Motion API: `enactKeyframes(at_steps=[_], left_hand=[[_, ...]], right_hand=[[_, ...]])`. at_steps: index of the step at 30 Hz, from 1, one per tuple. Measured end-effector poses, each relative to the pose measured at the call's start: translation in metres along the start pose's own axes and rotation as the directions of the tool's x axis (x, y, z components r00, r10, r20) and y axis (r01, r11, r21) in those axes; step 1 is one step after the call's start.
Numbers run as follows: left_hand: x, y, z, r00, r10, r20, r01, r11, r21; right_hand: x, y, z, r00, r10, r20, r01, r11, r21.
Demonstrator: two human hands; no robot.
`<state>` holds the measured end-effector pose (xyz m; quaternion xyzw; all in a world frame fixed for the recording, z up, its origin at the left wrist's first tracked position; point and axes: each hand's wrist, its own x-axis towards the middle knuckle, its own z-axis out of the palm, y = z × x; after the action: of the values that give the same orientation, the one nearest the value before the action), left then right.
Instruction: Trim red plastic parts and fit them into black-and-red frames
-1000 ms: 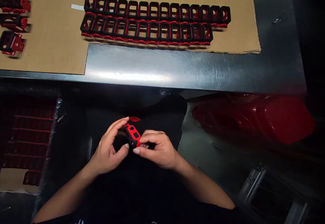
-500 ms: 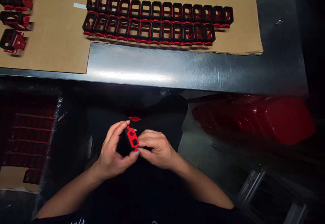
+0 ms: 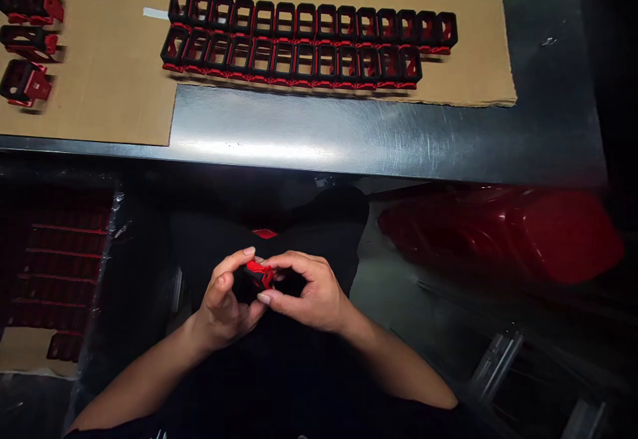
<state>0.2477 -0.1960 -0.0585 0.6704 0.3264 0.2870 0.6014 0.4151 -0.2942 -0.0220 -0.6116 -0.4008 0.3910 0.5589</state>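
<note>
Below the table edge, both hands' grip (image 3: 226,303) (image 3: 312,293) pinches a red-black part (image 3: 258,274), unlabelled.

A steel table (image 3: 349,133) gleams with glare; a cardboard sheet (image 3: 100,93) on it bears two rows of black-red frames (image 3: 304,44). Below, in shadow, sits a red bin (image 3: 523,233).

Single head-worn view, looking forward and steeply down from above the person's lap. Nearest the lens, low at centre, the left hand (image 3: 224,306) and right hand (image 3: 312,293) pinch a small red part (image 3: 259,273). Farther off, the steel tabletop (image 3: 349,137) spans the upper half, with its near edge at mid-height and its far edge out of frame.
</note>
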Motion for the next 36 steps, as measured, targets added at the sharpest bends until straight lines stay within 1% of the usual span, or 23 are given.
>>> enactKeyframes(at_steps=[2,4,6,8,9,11,14,16,17,19,21,23,25,26,28,30,33,35,36], left_hand=[[-0.002,-0.006,-0.005,0.999,-0.042,0.01,0.042,0.999,0.01],[-0.004,-0.011,-0.008,0.997,-0.083,-0.006,0.083,0.997,0.001],[-0.007,-0.012,-0.01,0.994,-0.111,-0.018,0.111,0.994,-0.019],[-0.008,-0.01,-0.011,0.992,-0.123,-0.005,0.122,0.992,-0.03],[-0.008,-0.008,-0.01,0.993,-0.12,0.017,0.12,0.992,-0.03],[-0.008,-0.002,-0.007,0.994,-0.087,0.073,0.088,0.996,-0.009],[-0.004,0.009,-0.002,0.994,0.002,0.106,-0.01,0.997,0.077],[-0.001,0.016,0.0,0.992,0.053,0.113,-0.072,0.982,0.173],[0.001,0.019,0.001,0.99,0.062,0.126,-0.09,0.97,0.227],[0.005,0.023,0.0,0.983,0.048,0.176,-0.103,0.94,0.324],[0.009,0.025,-0.003,0.97,-0.017,0.243,-0.08,0.921,0.381],[0.011,0.025,-0.007,0.946,-0.103,0.306,-0.026,0.92,0.39],[0.012,0.023,-0.01,0.923,-0.163,0.347,0.046,0.946,0.322],[0.012,0.022,-0.011,0.919,-0.167,0.357,0.075,0.964,0.255],[0.011,0.018,-0.011,0.927,-0.103,0.361,0.079,0.994,0.082],[0.009,0.013,-0.01,0.941,0.027,0.337,-0.005,0.998,-0.065],[0.007,0.007,-0.006,0.933,0.215,0.289,-0.178,0.973,-0.15],[0.006,0.003,-0.004,0.921,0.276,0.275,-0.239,0.958,-0.16],[0.006,0.002,-0.003,0.918,0.288,0.273,-0.25,0.954,-0.163]], right_hand=[[-0.001,0.003,0.0,1.0,0.011,0.018,-0.012,1.0,0.019],[-0.002,0.006,-0.001,0.998,0.04,0.04,-0.043,0.997,0.062],[-0.005,0.011,-0.003,0.993,0.092,0.074,-0.102,0.984,0.147],[-0.007,0.015,-0.004,0.978,0.168,0.125,-0.195,0.946,0.26],[-0.007,0.017,-0.005,0.964,0.212,0.16,-0.254,0.914,0.317],[-0.007,0.021,-0.005,0.923,0.302,0.238,-0.379,0.819,0.43],[-0.005,0.024,-0.003,0.848,0.405,0.342,-0.53,0.621,0.577],[-0.004,0.025,-0.001,0.803,0.467,0.371,-0.587,0.509,0.629],[-0.003,0.025,0.0,0.785,0.495,0.373,-0.604,0.475,0.64],[-0.002,0.025,0.002,0.768,0.532,0.355,-0.612,0.45,0.65],[-0.001,0.023,0.002,0.779,0.534,0.328,-0.597,0.476,0.646],[-0.001,0.02,0.001,0.811,0.502,0.301,-0.567,0.544,0.619],[0.0,0.016,-0.002,0.845,0.471,0.252,-0.525,0.645,0.556],[0.0,0.014,-0.004,0.861,0.465,0.207,-0.501,0.699,0.511],[0.0,0.009,-0.007,0.875,0.472,0.111,-0.473,0.781,0.407],[0.001,0.004,-0.009,0.874,0.48,0.077,-0.478,0.821,0.312],[0.001,-0.003,-0.009,0.876,0.459,0.148,-0.481,0.85,0.216],[0.001,-0.007,-0.007,0.882,0.435,0.181,-0.464,0.867,0.179],[0.001,-0.009,-0.007,0.883,0.43,0.187,-0.46,0.872,0.167]])
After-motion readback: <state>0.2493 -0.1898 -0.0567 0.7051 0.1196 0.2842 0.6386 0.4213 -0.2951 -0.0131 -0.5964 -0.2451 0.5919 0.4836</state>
